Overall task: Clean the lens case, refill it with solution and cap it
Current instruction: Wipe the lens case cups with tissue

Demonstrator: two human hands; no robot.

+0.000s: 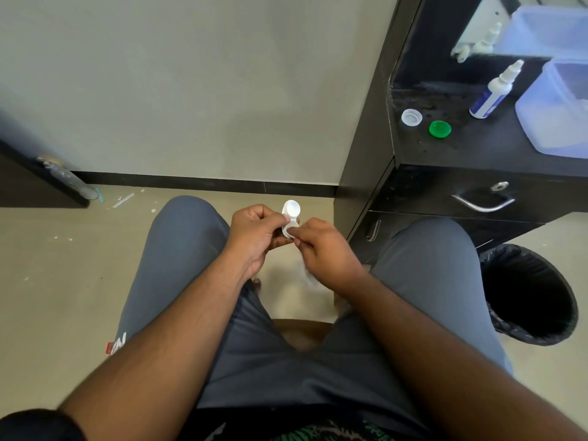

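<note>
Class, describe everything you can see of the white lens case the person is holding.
The lens case is white, apparently plastic, with two round wells joined side by side. Both wells are uncapped. It is held above the floor between the person's knees, tilted so one well points away. The left hand grips its side; the right hand pinches something at the near well, which its fingers partly hide.

The person wears slate-grey shorts (254, 361) with a small red-and-white printed mark (117, 346) on the left leg. Both forearms are bare, with no sleeves in view. At the bottom edge shows a dark top with a green pattern (318, 432).
</note>
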